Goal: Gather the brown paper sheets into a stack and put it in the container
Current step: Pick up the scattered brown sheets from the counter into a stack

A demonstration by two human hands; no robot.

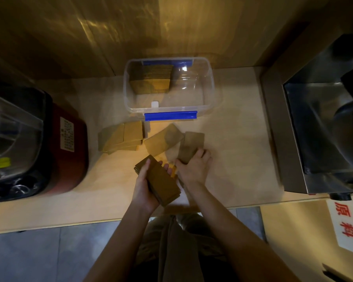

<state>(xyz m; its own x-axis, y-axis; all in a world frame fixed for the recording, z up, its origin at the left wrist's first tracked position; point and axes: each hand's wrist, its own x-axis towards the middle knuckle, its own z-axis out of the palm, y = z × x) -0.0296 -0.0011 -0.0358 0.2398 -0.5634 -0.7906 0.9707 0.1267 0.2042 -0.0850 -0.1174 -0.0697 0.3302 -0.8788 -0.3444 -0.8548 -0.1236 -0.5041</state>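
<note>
Pale wooden tabletop (232, 139) dimly lit, wood-panelled wall (90, 33) behind. Stack of brown paper sheets (161, 180) gripped in left hand (145, 186). Right hand (194, 167) pressed on loose brown sheet (192, 145), perhaps pinching it. More loose sheets (120, 137) spread left. Clear plastic container with blue clips (210, 86) part-filled beyond. Grey tiled floor (49, 251) below.

Dim, warm yellow light; glare streaks on far wall (102, 27); worktop (232, 139) brightest at centre; edges dark, curved by wide-angle lens; overall soft blur.
</note>
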